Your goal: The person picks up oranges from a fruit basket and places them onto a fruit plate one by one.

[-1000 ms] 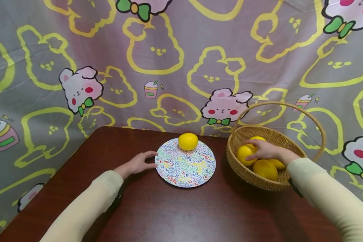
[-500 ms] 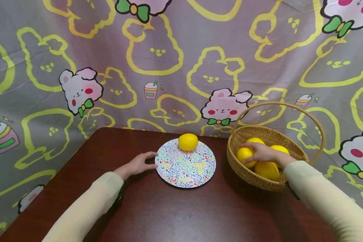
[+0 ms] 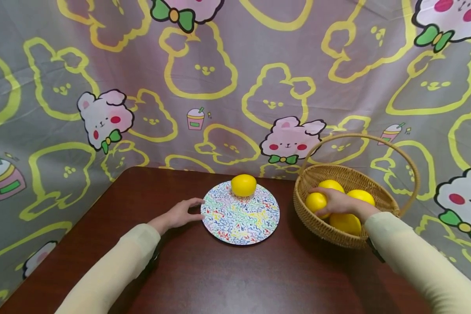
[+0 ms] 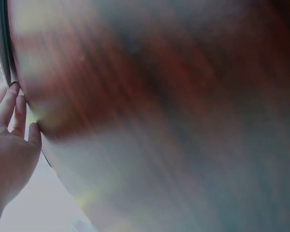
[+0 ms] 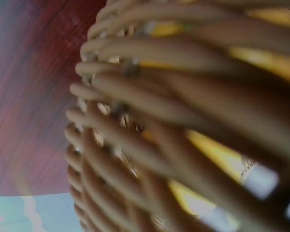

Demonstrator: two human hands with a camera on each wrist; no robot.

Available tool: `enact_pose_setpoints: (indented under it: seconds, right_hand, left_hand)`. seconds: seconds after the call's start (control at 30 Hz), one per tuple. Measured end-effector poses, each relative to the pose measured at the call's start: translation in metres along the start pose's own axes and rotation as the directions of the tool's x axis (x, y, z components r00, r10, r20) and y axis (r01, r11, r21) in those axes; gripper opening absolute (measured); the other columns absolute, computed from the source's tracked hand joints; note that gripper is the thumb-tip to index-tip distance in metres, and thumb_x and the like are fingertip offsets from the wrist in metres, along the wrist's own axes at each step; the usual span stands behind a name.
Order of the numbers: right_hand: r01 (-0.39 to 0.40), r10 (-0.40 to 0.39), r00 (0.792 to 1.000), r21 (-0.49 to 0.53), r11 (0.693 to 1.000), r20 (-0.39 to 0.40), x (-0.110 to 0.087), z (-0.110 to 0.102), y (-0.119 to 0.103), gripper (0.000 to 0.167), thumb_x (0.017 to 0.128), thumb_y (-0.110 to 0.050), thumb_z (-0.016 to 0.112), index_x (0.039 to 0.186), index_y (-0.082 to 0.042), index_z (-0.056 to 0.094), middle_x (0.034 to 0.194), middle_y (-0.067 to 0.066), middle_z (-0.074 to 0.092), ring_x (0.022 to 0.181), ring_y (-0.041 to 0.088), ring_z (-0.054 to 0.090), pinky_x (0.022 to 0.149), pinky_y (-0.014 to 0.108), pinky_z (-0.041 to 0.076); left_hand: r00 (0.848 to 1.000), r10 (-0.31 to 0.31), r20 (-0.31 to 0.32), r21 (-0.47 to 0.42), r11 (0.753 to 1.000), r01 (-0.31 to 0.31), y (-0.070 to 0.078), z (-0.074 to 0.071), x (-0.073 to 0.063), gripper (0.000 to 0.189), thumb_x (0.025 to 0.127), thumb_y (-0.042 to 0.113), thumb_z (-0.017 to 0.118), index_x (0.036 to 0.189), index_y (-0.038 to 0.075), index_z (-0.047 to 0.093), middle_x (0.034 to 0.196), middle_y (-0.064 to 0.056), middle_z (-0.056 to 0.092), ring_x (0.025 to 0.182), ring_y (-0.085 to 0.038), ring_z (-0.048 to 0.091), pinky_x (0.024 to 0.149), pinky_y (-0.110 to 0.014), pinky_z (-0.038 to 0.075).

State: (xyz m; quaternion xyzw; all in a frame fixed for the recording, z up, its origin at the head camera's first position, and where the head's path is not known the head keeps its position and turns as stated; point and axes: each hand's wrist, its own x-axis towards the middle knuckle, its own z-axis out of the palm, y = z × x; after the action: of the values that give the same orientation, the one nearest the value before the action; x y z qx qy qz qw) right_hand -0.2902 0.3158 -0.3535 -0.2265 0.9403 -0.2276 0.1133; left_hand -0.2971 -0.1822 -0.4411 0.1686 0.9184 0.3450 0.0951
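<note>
In the head view my left hand [image 3: 178,213] has its fingertips and thumb at the left edge of a round plate [image 3: 235,224] with multicoloured squiggles. The left wrist view shows that hand [image 4: 12,154] with its fingers spread at the plate's dark rim [image 4: 4,43]. One lemon [image 3: 244,186] lies at the back of the plate. My right hand [image 3: 337,202] reaches into a wicker basket [image 3: 306,222] and grips a lemon [image 3: 315,203] at the basket's left side. In the right wrist view, the basket's weave [image 5: 135,145] hides that hand.
Other lemons lie around the right hand: one behind [image 3: 331,186], one to its right [image 3: 361,197] and one in front [image 3: 346,223]. A tall handle [image 3: 361,136] arches over the basket. The dark wooden table [image 3: 227,279] meets a patterned curtain [image 3: 220,104] at the back.
My right hand has settled around the left lemon in the basket, and the lemons around it have shifted. The left hand and the plate have stayed put.
</note>
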Motion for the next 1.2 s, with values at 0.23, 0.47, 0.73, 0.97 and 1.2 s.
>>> enact_pose_setpoints:
  seconds: [0.23,0.47,0.73,0.97,1.2]
  right_hand:
    - [-0.007,0.007,0.999,-0.006,1.000,-0.036,-0.002,0.002,0.005,0.078,0.076,-0.029,0.083,0.137,0.003,0.047,0.122,0.026,0.055,0.102,0.033,0.051,0.082,0.041,0.042]
    - [-0.012,0.013,0.998,0.018,1.000,-0.056,-0.006,-0.010,-0.003,0.078,0.078,-0.031,0.081,0.138,0.004,0.045,0.120,0.024,0.056,0.097,0.030,0.054,0.078,0.039,0.045]
    - [-0.012,0.016,0.995,0.035,0.999,-0.102,-0.010,-0.029,-0.017,0.077,0.080,-0.033,0.081,0.137,0.003,0.044,0.111,0.016,0.060,0.089,0.025,0.056,0.076,0.038,0.047]
    - [-0.033,0.036,0.986,0.019,0.999,-0.160,-0.014,-0.043,-0.029,0.077,0.080,-0.038,0.080,0.137,0.001,0.045,0.121,0.019,0.057,0.097,0.028,0.057,0.081,0.041,0.046]
    - [-0.059,0.065,0.981,0.041,0.997,-0.184,-0.016,-0.056,-0.040,0.077,0.080,-0.039,0.080,0.137,-0.003,0.043,0.119,0.021,0.055,0.092,0.029,0.057,0.075,0.039,0.048]
  left_hand:
    - [1.000,0.019,0.011,-0.002,1.000,-0.019,0.002,0.002,-0.002,0.057,0.090,0.029,0.072,0.138,0.006,0.052,0.139,-0.017,0.051,0.132,-0.032,0.042,0.107,-0.048,0.033]
    - [1.000,0.022,0.004,-0.007,1.000,-0.022,0.000,0.002,-0.001,0.058,0.090,0.030,0.072,0.138,0.006,0.051,0.140,-0.017,0.051,0.132,-0.032,0.042,0.108,-0.048,0.033]
    - [1.000,0.007,0.005,-0.015,1.000,-0.007,-0.002,0.001,0.000,0.059,0.089,0.032,0.072,0.138,0.007,0.051,0.141,-0.018,0.050,0.133,-0.032,0.041,0.107,-0.049,0.034]
    - [1.000,-0.004,0.007,-0.018,1.000,0.004,0.000,0.000,-0.001,0.058,0.089,0.031,0.072,0.139,0.008,0.051,0.141,-0.018,0.049,0.133,-0.033,0.041,0.107,-0.049,0.034]
    - [1.000,0.002,0.001,-0.011,1.000,-0.002,-0.001,0.001,0.000,0.058,0.089,0.031,0.072,0.138,0.008,0.051,0.141,-0.018,0.050,0.133,-0.033,0.041,0.107,-0.049,0.034]
